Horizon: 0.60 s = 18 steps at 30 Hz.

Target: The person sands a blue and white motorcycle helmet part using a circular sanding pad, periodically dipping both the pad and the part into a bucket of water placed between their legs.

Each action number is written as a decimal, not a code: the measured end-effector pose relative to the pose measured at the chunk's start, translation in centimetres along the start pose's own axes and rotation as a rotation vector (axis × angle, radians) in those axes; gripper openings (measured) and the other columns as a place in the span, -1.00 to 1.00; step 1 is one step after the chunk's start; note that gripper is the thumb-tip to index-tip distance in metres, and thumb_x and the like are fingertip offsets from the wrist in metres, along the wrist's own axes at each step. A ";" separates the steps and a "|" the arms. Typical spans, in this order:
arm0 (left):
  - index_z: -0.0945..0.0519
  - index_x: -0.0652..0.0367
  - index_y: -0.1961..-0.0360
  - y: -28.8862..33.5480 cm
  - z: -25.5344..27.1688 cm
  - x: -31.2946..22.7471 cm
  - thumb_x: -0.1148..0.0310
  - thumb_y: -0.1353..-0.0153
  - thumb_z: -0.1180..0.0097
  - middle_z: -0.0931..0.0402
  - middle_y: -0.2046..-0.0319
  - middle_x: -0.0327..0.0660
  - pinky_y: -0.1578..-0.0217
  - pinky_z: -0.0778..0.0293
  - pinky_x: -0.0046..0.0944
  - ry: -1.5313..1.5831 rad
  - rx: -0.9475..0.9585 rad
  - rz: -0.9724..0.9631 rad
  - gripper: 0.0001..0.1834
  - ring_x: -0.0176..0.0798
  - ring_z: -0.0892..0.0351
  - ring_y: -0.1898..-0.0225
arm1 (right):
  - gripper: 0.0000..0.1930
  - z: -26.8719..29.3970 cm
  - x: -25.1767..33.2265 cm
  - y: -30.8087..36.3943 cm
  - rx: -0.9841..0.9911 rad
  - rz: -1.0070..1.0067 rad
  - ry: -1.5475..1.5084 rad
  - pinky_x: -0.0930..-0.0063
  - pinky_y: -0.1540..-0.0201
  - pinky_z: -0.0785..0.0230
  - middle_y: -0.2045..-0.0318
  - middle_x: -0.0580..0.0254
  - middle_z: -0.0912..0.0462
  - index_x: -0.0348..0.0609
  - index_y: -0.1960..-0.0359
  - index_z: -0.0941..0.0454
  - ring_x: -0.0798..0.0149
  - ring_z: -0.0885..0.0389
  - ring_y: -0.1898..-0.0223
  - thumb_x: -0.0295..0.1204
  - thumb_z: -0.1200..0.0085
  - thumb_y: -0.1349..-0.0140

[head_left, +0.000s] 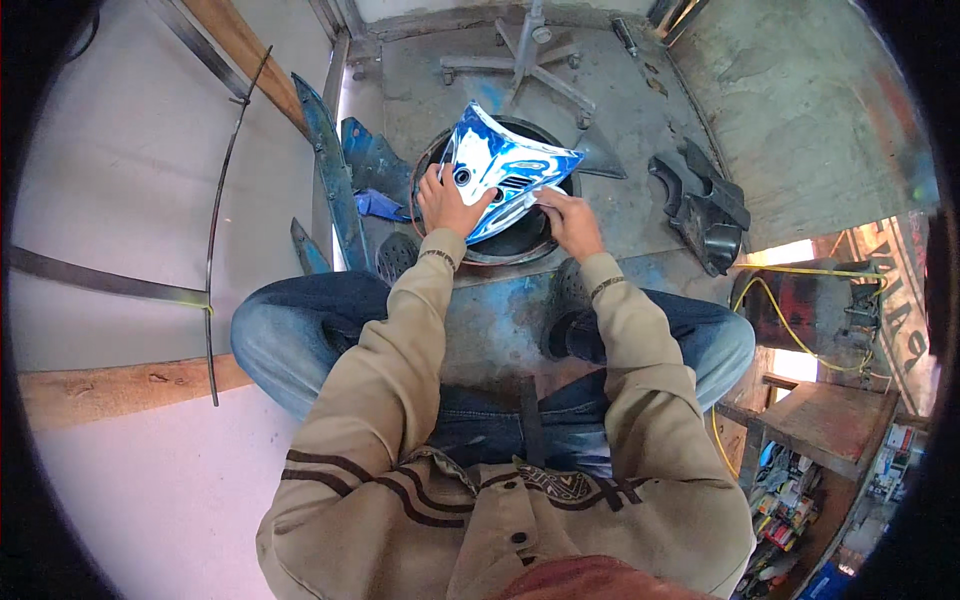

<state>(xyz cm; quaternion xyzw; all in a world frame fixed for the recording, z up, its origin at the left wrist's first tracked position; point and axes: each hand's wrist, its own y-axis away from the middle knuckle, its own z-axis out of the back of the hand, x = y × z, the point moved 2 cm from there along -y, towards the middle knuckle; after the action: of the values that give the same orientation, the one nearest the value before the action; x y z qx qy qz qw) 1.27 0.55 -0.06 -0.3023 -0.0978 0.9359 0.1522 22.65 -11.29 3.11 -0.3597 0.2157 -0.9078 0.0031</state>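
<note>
A pointed panel, patchy blue and white with slots and round holes, rests tilted over a round black tub between my legs. My left hand grips its left side, with the thumb laid across the surface near a hole and the fingers toward the edge. At the lower right edge of the panel, my right hand is closed in a pinch on a small whitish piece pressed against it. Whether that piece is paper or cloth I cannot make out, and my fingers partly cover it.
A wheeled stand base is on the floor beyond the tub. Black moulded parts lie to the right. Blue panels and a crumpled blue cloth are at left. A yellow cord hangs by a cluttered shelf.
</note>
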 end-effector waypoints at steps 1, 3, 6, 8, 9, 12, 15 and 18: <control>-0.43 0.22 -0.31 0.0 -0.1 -0.1 -0.29 -0.01 -0.49 -0.32 -0.31 0.07 -0.35 -0.21 0.21 -0.006 -0.002 0.003 0.03 0.19 -0.23 -0.39 | -0.80 -0.5 0.6 0.1 0.005 0.084 0.054 0.08 -0.11 -0.62 0.08 -0.06 -0.79 -0.16 0.15 -0.79 -0.12 -0.76 -0.03 -0.58 -0.16 -0.26; -0.44 0.23 -0.31 0.1 -0.2 -0.1 -0.29 -0.01 -0.49 -0.32 -0.32 0.07 -0.34 -0.21 0.21 -0.004 -0.021 -0.004 0.03 0.20 -0.23 -0.39 | -0.78 -2.8 2.6 1.0 0.124 0.199 0.008 0.06 -0.11 -0.59 0.06 -0.05 -0.79 -0.19 0.14 -0.78 -0.09 -0.76 -0.05 -0.60 -0.15 -0.23; -0.44 0.23 -0.31 0.0 -0.1 0.0 -0.30 -0.01 -0.48 -0.31 -0.33 0.09 -0.35 -0.21 0.21 0.005 -0.026 -0.010 0.03 0.20 -0.23 -0.39 | -0.76 -5.7 5.8 3.5 0.172 0.250 -0.024 0.10 -0.11 -0.48 -0.06 0.02 -0.77 -0.15 0.09 -0.75 0.02 -0.72 -0.08 -0.59 -0.14 -0.25; -0.44 0.23 -0.31 0.2 0.0 0.1 -0.30 -0.02 -0.48 -0.31 -0.33 0.09 -0.36 -0.20 0.21 0.019 -0.004 -0.005 0.03 0.21 -0.23 -0.39 | -0.75 -4.6 4.4 2.5 0.181 0.244 -0.021 0.07 -0.11 -0.50 -0.04 0.01 -0.77 -0.15 0.07 -0.75 0.00 -0.73 -0.07 -0.58 -0.14 -0.26; -0.44 0.23 -0.31 0.1 0.1 0.1 -0.30 -0.02 -0.48 -0.31 -0.33 0.10 -0.36 -0.20 0.21 0.012 -0.007 -0.007 0.03 0.21 -0.23 -0.40 | -0.75 -3.6 3.0 1.6 0.190 0.243 -0.009 0.05 -0.11 -0.52 -0.02 0.00 -0.77 -0.16 0.05 -0.74 -0.02 -0.74 -0.06 -0.57 -0.13 -0.27; -0.43 0.23 -0.31 0.0 0.3 -0.1 -0.29 -0.03 -0.48 -0.30 -0.34 0.10 -0.38 -0.18 0.20 0.031 0.016 0.010 0.02 0.21 -0.21 -0.41 | -0.72 -0.3 -0.5 -0.1 0.022 0.119 0.090 -0.03 -0.10 -0.59 0.04 -0.06 -0.78 -0.16 0.01 -0.72 -0.12 -0.75 -0.01 -0.55 -0.12 -0.28; -0.43 0.23 -0.31 0.0 0.2 -0.8 -0.28 -0.04 -0.48 -0.27 -0.35 0.11 -0.37 -0.19 0.21 0.006 -0.012 -0.008 0.01 0.21 -0.20 -0.41 | -0.72 -1.5 -0.2 0.9 -0.030 0.181 0.112 -0.01 -0.12 -0.55 0.03 -0.07 -0.77 -0.16 0.02 -0.72 -0.12 -0.73 -0.06 -0.57 -0.10 -0.27; -0.43 0.24 -0.31 0.1 0.1 -0.2 -0.27 -0.04 -0.48 -0.28 -0.34 0.11 -0.37 -0.19 0.21 -0.002 -0.002 0.001 0.01 0.21 -0.21 -0.40 | -0.78 -4.9 4.4 2.8 0.132 0.277 0.006 0.04 -0.15 -0.58 -0.02 -0.07 -0.77 -0.21 0.09 -0.74 -0.14 -0.74 -0.06 -0.63 -0.17 -0.26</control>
<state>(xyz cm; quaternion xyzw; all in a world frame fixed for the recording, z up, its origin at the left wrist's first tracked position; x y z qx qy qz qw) 1.31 0.42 0.15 -0.3014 -0.0986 0.9363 0.1512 15.75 -12.60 1.75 -0.3230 0.2029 -0.9120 0.1512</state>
